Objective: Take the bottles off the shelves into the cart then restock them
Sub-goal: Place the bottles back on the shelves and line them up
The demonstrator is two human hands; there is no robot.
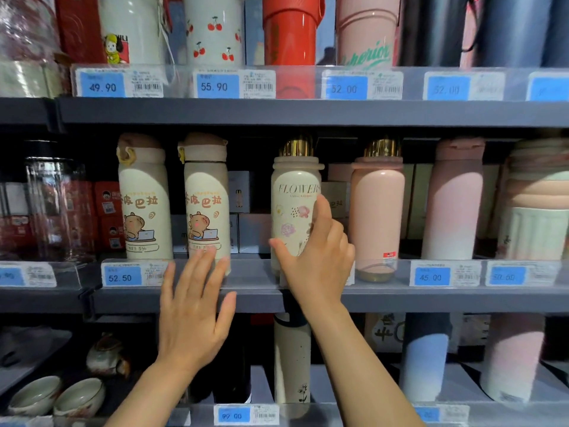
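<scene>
On the middle shelf (308, 298) stands a cream "FLOWERS" bottle (292, 211) with a gold cap. My right hand (317, 257) wraps around its lower right side, thumb in front and fingers behind. Left of it stand two cream capybara bottles, one (204, 198) beside the flower bottle and one (143, 201) further left. My left hand (192, 312) is spread flat, fingers apart, in front of the shelf edge, its fingertips reaching the base of the nearer capybara bottle. A pink bottle (377, 214) stands just right of my right hand.
More bottles fill the upper shelf (308, 112) and the lower shelf, behind clear price-tag rails. Glass jars (58, 208) stand at the middle left, bowls (55, 396) at the bottom left. Small boxes sit behind the middle row. No cart is in view.
</scene>
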